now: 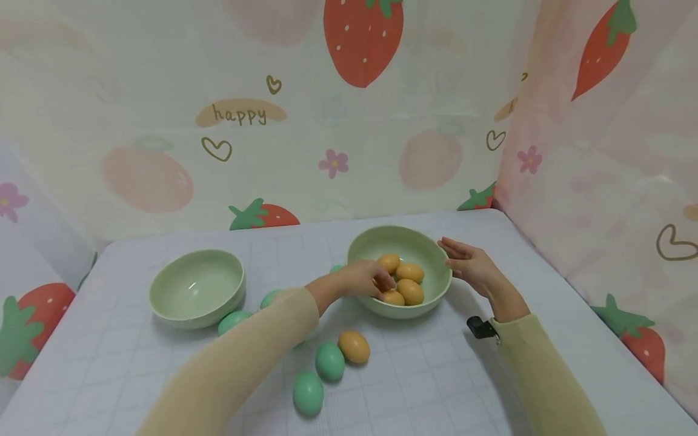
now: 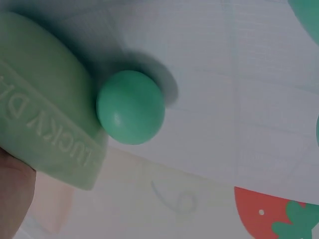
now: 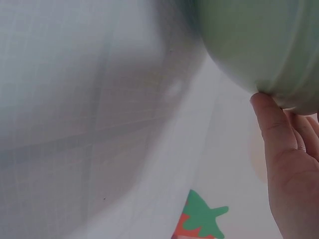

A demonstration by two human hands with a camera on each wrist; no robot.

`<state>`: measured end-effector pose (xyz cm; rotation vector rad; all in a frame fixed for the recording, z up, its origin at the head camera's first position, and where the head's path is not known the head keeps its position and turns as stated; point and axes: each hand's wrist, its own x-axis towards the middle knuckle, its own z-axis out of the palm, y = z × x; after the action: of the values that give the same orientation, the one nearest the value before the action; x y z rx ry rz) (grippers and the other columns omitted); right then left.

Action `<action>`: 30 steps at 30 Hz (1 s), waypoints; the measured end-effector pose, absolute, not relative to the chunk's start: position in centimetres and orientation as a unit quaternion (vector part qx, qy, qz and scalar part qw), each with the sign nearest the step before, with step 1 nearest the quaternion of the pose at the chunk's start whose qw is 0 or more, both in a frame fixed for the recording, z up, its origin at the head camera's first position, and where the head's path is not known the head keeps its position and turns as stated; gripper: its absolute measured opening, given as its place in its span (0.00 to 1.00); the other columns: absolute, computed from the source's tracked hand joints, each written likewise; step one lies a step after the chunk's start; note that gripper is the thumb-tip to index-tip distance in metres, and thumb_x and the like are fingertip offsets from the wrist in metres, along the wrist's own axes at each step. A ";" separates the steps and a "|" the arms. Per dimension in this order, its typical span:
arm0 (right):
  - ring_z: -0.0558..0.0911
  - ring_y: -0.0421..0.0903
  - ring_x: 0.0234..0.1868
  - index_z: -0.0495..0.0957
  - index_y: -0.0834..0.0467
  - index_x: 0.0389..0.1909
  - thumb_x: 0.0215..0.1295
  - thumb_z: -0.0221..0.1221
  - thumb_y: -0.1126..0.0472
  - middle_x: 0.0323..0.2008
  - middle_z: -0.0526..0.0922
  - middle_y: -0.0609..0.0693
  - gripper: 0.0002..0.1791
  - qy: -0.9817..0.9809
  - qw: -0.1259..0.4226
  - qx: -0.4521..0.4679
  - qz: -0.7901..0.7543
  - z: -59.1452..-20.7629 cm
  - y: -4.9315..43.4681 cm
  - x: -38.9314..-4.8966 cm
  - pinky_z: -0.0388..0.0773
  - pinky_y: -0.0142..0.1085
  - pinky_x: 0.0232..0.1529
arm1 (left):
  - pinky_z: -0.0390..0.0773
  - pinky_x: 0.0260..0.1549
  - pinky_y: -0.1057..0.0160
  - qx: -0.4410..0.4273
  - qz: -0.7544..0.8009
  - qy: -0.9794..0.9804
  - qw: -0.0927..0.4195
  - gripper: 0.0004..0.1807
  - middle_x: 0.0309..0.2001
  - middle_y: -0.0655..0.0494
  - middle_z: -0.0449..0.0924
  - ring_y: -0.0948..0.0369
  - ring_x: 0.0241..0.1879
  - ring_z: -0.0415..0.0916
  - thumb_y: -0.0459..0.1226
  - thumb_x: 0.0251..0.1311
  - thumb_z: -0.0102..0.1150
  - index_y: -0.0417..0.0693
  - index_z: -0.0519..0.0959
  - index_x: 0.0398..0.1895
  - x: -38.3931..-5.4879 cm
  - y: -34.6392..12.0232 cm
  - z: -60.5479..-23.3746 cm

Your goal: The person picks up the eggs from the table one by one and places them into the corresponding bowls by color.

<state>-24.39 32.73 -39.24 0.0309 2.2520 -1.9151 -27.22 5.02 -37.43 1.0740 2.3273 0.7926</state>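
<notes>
In the head view my left hand [image 1: 366, 278] reaches over the near left rim of a pale green bowl [image 1: 431, 260]. Its thumb and fingers curl at the end of an orange egg [image 1: 393, 298], pinching it. More orange eggs [image 1: 410, 292] lie beside it in the bowl. My right hand [image 1: 474, 266] is at the bowl's right side, fingers fairly straight; in the right wrist view a fingertip [image 3: 261, 99] touches the outer wall. A green egg [image 2: 130, 107] rests against the bowl's outside, below raised lettering, in the left wrist view.
A second pale green bowl [image 1: 199, 287] stands on the left of the white checked table [image 1: 436, 375]. Near the front lie two green eggs [image 1: 329, 361] and an orange egg [image 1: 354, 347]. More green eggs [image 1: 233, 321] are partly hidden by my left sleeve. Strawberry-print sheets hang behind.
</notes>
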 end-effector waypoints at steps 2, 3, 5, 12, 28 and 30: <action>0.54 0.55 0.73 0.46 0.65 0.75 0.72 0.47 0.74 0.74 0.50 0.61 0.34 0.756 0.091 0.010 -0.648 -39.3 32.7 -24.4 0.61 0.48 0.67 | 0.74 0.50 0.69 0.386 0.284 0.846 0.235 0.16 0.46 0.53 0.84 0.58 0.50 0.77 0.28 0.58 0.64 0.40 0.82 0.50 -27.2 5.0 -37.4; 0.54 0.55 0.73 0.46 0.65 0.75 0.72 0.47 0.75 0.74 0.50 0.61 0.34 0.756 0.091 0.009 -0.649 -39.2 32.6 -24.3 0.61 0.48 0.67 | 0.74 0.51 0.68 0.383 0.281 0.847 0.238 0.16 0.46 0.53 0.84 0.58 0.51 0.77 0.27 0.58 0.64 0.40 0.82 0.51 -27.1 5.0 -37.4; 0.54 0.55 0.73 0.46 0.65 0.75 0.72 0.47 0.74 0.74 0.51 0.61 0.34 0.757 0.090 0.009 -0.647 -39.2 32.6 -24.3 0.61 0.48 0.66 | 0.73 0.53 0.67 0.380 0.273 0.851 0.240 0.16 0.47 0.53 0.84 0.58 0.53 0.77 0.27 0.59 0.63 0.40 0.81 0.51 -27.0 5.0 -37.2; 0.53 0.56 0.73 0.46 0.66 0.75 0.70 0.46 0.76 0.74 0.50 0.62 0.34 0.748 0.088 -0.001 -0.658 -39.2 32.5 -24.5 0.69 0.40 0.63 | 0.75 0.51 0.66 0.378 0.277 0.854 0.228 0.17 0.50 0.49 0.82 0.55 0.54 0.76 0.25 0.61 0.59 0.37 0.80 0.54 -27.0 4.6 -37.0; 0.54 0.54 0.73 0.46 0.63 0.76 0.70 0.47 0.75 0.74 0.51 0.59 0.35 0.754 0.095 0.004 -0.650 -39.3 32.8 -25.0 0.65 0.44 0.65 | 0.77 0.50 0.60 0.334 0.447 0.819 0.136 0.15 0.54 0.42 0.79 0.52 0.51 0.77 0.29 0.65 0.58 0.33 0.78 0.54 -23.5 -0.5 -36.1; 0.54 0.54 0.73 0.46 0.63 0.76 0.71 0.47 0.75 0.74 0.51 0.59 0.35 0.755 0.092 0.007 -0.649 -39.5 33.1 -24.6 0.64 0.44 0.65 | 0.77 0.49 0.60 0.332 0.446 0.820 0.135 0.15 0.53 0.42 0.80 0.53 0.50 0.77 0.29 0.65 0.58 0.33 0.78 0.54 -23.0 -0.8 -36.2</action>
<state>-24.64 33.15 -39.52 0.0217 2.2413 -1.9285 -23.02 -0.81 -36.25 0.9623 2.3755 1.2918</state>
